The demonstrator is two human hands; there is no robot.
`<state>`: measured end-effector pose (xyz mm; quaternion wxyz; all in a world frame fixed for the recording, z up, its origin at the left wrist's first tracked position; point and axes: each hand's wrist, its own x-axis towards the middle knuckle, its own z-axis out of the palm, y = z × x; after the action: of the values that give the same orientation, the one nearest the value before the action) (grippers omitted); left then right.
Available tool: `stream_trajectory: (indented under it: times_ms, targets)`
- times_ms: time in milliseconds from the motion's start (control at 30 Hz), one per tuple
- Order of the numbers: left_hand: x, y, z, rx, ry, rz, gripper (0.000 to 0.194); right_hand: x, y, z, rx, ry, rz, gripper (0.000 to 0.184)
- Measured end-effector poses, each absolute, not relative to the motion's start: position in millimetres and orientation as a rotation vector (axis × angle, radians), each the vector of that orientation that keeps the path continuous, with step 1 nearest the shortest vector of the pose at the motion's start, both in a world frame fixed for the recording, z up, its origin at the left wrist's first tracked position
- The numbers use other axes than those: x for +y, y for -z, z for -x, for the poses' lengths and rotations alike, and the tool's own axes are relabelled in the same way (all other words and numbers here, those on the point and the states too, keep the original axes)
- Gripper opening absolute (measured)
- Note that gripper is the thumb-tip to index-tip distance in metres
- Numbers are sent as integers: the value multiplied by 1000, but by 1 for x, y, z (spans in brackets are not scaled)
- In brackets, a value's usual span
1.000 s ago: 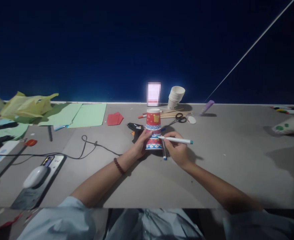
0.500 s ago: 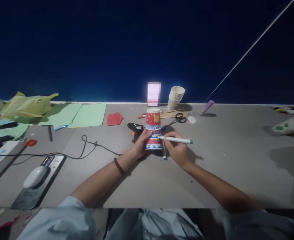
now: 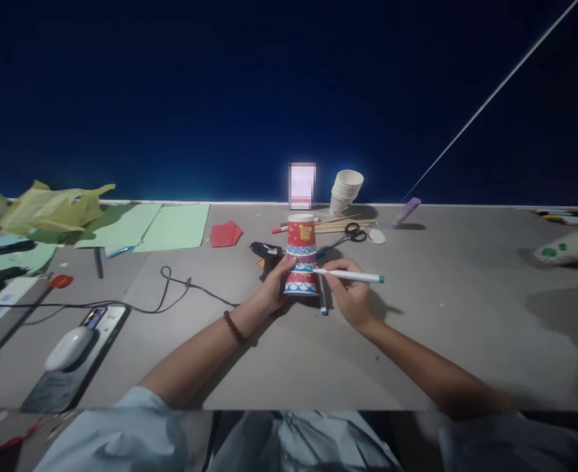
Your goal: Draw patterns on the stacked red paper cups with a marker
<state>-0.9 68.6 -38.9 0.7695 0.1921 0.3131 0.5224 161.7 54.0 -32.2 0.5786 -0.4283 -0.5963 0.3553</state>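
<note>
Nested cups (image 3: 346,189) near far edge of tabletop (image 3: 402,373), left hand (image 3: 275,288) clamped around cup tower (image 3: 301,235), right hand (image 3: 352,300) pinching one marker (image 3: 362,277)

The grey bench (image 3: 407,367) carried a scatter of supplies. Toward its left end lay a power strip (image 3: 14,301) and, near the front edge, a smartphone (image 3: 53,383). A thin black cord (image 3: 139,309) ran loosely across the surface. Mint-green paper sheets (image 3: 178,229) lay farther back, with a folded red paper piece (image 3: 225,234) to their right. A black glue gun (image 3: 269,257) rested around the middle; beyond it were a red-capped marker (image 3: 279,230), slim wooden sticks (image 3: 335,227), black-handled scissors (image 3: 355,233) and a white disc (image 3: 377,236). A leaning stack of white paper cups (image 3: 346,191) stood at the back, and several markers (image 3: 569,219) lay far right.
</note>
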Motion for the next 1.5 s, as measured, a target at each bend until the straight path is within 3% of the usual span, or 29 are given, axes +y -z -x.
stream_trajectory:
  times_ms: [367,1100,1500]
  targets:
    - [70,41,3,704,-1091,-359,29,53,34,-160,-1391,-854,962,14]
    - [69,38,2,655,-1127,-419,34,55,34,-160,-1388,-847,1013,12]
    - [68,35,1,673,-1128,-393,27,55,34,-159,-1415,-826,1021,11]
